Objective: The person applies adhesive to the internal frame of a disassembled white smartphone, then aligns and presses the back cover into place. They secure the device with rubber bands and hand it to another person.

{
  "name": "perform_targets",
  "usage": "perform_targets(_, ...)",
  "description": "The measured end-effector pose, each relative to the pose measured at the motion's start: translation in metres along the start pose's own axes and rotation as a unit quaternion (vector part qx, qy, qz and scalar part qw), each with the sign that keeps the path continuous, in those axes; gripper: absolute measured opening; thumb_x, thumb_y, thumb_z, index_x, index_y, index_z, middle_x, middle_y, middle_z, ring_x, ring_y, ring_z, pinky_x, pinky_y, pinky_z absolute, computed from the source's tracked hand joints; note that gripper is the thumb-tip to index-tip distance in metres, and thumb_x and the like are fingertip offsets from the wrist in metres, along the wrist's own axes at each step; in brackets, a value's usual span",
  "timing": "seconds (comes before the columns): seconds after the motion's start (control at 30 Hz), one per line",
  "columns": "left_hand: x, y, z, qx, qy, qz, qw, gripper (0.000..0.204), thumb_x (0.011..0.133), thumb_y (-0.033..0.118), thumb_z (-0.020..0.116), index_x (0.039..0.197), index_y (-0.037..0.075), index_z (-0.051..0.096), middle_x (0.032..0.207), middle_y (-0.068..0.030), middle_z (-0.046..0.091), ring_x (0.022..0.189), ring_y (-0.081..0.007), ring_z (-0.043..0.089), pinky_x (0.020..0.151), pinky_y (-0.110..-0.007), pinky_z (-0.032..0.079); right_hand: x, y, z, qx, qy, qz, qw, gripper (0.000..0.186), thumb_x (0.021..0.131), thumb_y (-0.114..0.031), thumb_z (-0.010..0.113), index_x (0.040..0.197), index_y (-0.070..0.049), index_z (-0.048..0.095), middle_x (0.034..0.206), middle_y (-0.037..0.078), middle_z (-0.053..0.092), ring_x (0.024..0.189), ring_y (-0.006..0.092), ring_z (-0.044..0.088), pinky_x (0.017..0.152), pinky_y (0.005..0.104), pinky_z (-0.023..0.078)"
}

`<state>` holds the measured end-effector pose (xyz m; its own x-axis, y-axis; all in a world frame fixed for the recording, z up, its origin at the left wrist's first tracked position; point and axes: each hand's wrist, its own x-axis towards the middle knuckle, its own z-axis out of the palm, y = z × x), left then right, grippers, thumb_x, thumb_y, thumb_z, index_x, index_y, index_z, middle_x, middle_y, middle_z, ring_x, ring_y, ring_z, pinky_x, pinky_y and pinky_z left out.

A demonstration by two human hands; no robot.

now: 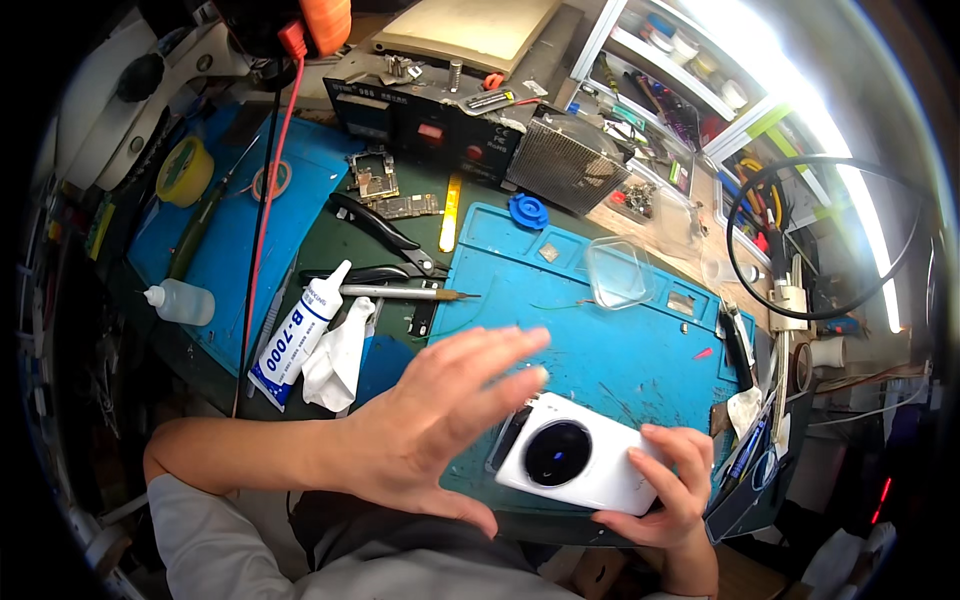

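Note:
My right hand [670, 480] grips a white phone [607, 468] by its right end, fingers on the back and thumb at the lower edge. The phone shows a large round black camera module and lies at the front of the blue silicone mat [600, 350]. A dark part at its left end is partly hidden. My left hand [450, 415] is raised left of the phone with fingers apart and nothing in them. Behind and left of it lie a white glue tube [295, 345] and a crumpled tissue [335, 355].
Pliers [390, 235], a metal-tipped tool [400, 292] and circuit boards [400, 208] lie behind the tube. A clear box [618, 275] stands on the mat. Left are a squeeze bottle [190, 303] and second mat [180, 255]; right, clustered tools [760, 430]. A black machine [420, 120] stands at the back.

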<state>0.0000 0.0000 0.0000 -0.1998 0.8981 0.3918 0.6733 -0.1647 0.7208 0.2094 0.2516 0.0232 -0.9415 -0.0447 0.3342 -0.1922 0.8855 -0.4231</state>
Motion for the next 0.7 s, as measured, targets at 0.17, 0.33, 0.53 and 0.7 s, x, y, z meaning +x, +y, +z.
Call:
perform_targets(0.17, -0.001, 0.009, -0.003, -0.045, 0.109, 0.003, 0.993, 0.114, 0.066, 0.065, 0.080, 0.147, 0.001, 0.032, 0.142, -0.0197, 0.041, 0.127, -0.0367, 0.042, 0.108, -0.049, 0.032, -0.008, 0.000, -0.013, -0.049, 0.063, 0.015, 0.997, 0.068, 0.065, -0.048, 0.086, 0.112, -0.002, 0.067, 0.119, 0.020, 0.060, 0.098, 0.0327, 0.055, 0.081, 0.0432, 0.047)
perform_targets(0.33, -0.015, 0.015, -0.014, 0.055, 0.053, 0.252, 0.965, 0.038, 0.099, 0.039, 0.057, 0.085, 0.007, 0.071, 0.065, 0.0040, 0.056, 0.058, -0.0143, 0.053, 0.068, -0.030, 0.045, -0.015, 0.002, -0.013, 0.363, 0.228, 0.281, 0.859, 0.087, 0.081, -0.061, 0.072, 0.133, 0.005, 0.052, 0.129, 0.024, 0.054, 0.113, 0.0271, 0.056, 0.096, 0.0397, 0.045)
perform_targets(0.53, -0.006, 0.020, -0.001, 0.122, 0.142, 0.288, 0.939, 0.023, 0.089, 0.019, 0.065, 0.108, 0.006, 0.066, 0.074, 0.0035, 0.055, 0.067, -0.0137, 0.056, 0.072, -0.028, 0.048, -0.038, 0.000, -0.054, 0.725, 0.144, 0.409, 0.536, 0.078, 0.094, -0.063, 0.046, 0.143, -0.001, 0.042, 0.127, 0.026, 0.055, 0.106, 0.0330, 0.058, 0.083, 0.0448, 0.049)
perform_targets(0.7, -0.032, 0.074, 0.015, 0.138, 0.089, 0.415, 0.895, 0.027, 0.092, 0.012, 0.059, 0.118, 0.005, 0.063, 0.084, 0.0000, 0.058, 0.073, -0.0129, 0.059, 0.076, -0.027, 0.051, -0.008, -0.013, -0.059, 0.725, 0.162, 0.440, 0.504, 0.067, 0.101, -0.054, 0.035, 0.140, -0.001, 0.044, 0.127, 0.027, 0.054, 0.104, 0.0369, 0.062, 0.074, 0.0480, 0.058)
